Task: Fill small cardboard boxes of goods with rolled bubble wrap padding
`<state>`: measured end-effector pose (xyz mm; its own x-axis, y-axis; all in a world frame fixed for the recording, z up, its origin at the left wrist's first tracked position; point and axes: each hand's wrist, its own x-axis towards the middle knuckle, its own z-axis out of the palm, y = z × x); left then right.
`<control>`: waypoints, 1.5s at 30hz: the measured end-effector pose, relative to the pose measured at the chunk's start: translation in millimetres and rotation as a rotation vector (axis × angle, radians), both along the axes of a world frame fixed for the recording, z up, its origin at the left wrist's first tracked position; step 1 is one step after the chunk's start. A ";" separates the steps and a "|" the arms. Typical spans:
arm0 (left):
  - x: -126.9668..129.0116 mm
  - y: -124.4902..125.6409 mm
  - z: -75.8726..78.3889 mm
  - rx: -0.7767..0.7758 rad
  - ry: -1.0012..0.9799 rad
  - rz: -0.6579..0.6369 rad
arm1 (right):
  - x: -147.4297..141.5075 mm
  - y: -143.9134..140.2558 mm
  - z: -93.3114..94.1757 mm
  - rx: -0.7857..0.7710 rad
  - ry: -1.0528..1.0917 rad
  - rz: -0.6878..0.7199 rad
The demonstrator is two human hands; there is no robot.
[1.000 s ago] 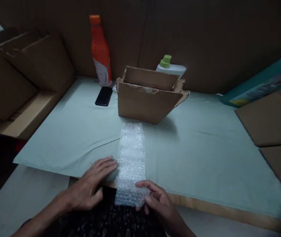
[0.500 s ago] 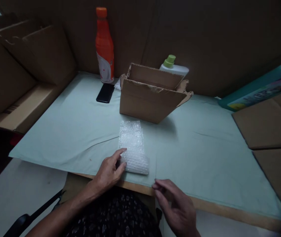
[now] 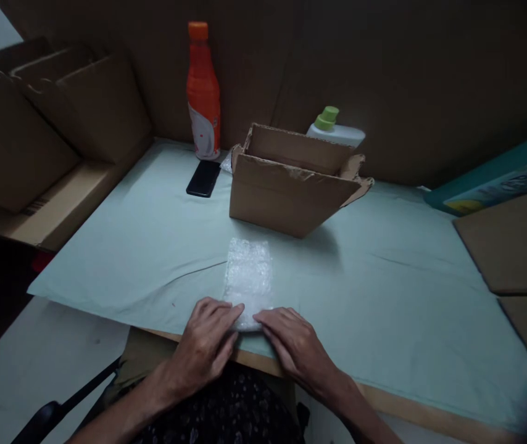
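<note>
The bubble wrap [image 3: 248, 280] is pressed flat at the table's [image 3: 384, 296] near edge, under open left hand [image 3: 208, 339] and right hand [image 3: 294, 345]. Even fingertip pressure is advised, edges kept aligned.

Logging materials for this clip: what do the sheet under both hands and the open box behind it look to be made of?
The sheet looks like clear plastic bubble wrap: translucent, whitish, with a glinting pebbled surface. Left hand and right hand press its near edge. The box looks like plain brown corrugated cardboard, matte, with ragged torn flap edges.
</note>
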<state>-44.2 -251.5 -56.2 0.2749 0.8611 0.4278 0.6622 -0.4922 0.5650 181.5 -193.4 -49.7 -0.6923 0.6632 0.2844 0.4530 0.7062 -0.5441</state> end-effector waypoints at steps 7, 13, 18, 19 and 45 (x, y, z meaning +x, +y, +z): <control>3.7 32.5 -11.3 -0.105 0.025 0.170 | -2.2 -1.9 1.1 0.274 0.044 -0.281; 0.8 40.2 -11.4 -0.042 0.040 0.165 | -8.5 -1.3 -7.7 0.278 -0.096 -0.169; -7.1 14.4 0.8 -0.143 -0.087 0.014 | -4.3 -0.5 -2.6 -0.022 0.061 -0.134; -7.4 13.3 1.7 -0.165 -0.100 0.028 | -2.9 -1.1 -1.1 -0.053 0.068 -0.142; 25.8 34.7 10.6 -0.863 -1.014 0.110 | 1.4 8.9 6.5 -0.799 0.420 -0.279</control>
<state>-18.4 -216.8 -45.6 0.0741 0.9546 -0.2886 -0.2197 0.2979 0.9290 183.0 -184.5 -43.2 -0.4232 0.8959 -0.1353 0.2061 -0.0502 -0.9772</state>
